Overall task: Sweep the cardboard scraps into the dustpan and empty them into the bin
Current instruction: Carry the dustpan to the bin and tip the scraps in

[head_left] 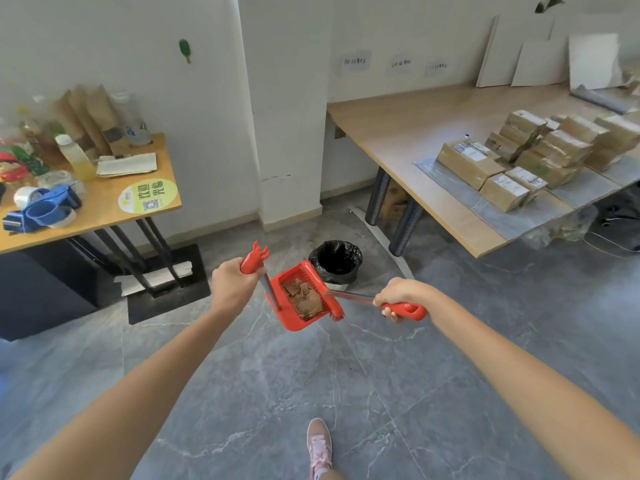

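A red dustpan (289,315) hangs above the grey floor, tilted, with brown cardboard scraps (304,297) lying inside it. My left hand (233,284) grips the red top of its long handle. My right hand (398,297) holds the red handle of a broom (405,310), whose metal shaft runs left to a small red brush head (336,308) resting against the dustpan's right edge. Just beyond the dustpan stands a small bin (336,261) lined with a black bag, its mouth open.
A wooden side table (104,209) with bottles, tape dispensers and paper bags stands at left on a black base. At right, a long wooden table (415,140) carries stacked cardboard parcels. A white pillar rises behind the bin. My pink shoe (319,445) is on the floor below.
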`<state>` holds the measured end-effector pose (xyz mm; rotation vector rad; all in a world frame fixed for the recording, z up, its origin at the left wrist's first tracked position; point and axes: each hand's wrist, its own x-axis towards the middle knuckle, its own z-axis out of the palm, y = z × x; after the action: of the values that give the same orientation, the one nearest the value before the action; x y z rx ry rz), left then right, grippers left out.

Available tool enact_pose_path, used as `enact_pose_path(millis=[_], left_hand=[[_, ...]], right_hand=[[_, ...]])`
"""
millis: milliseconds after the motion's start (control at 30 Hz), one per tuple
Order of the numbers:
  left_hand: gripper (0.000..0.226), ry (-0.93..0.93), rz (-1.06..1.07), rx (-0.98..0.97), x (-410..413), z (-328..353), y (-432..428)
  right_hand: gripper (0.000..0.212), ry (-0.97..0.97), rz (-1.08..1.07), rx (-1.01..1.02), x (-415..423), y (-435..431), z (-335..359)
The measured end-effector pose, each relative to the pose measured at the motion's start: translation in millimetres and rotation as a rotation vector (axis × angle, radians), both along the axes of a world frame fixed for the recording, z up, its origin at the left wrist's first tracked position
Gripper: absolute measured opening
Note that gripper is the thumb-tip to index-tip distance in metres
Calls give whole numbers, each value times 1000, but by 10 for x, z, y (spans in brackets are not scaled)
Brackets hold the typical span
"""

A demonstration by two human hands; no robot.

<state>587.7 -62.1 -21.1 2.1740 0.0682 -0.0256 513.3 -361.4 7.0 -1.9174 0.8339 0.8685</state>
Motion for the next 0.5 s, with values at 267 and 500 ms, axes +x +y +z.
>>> enact_pose_path(millis=[267,500], left_hand=[[26,3,64,43,576,-22,-130],[26,9,84,43,939,84,-237]], right_hand=[[14,-1,35,43,641,-319,39],[19,2,57,90,1063,-298,31]])
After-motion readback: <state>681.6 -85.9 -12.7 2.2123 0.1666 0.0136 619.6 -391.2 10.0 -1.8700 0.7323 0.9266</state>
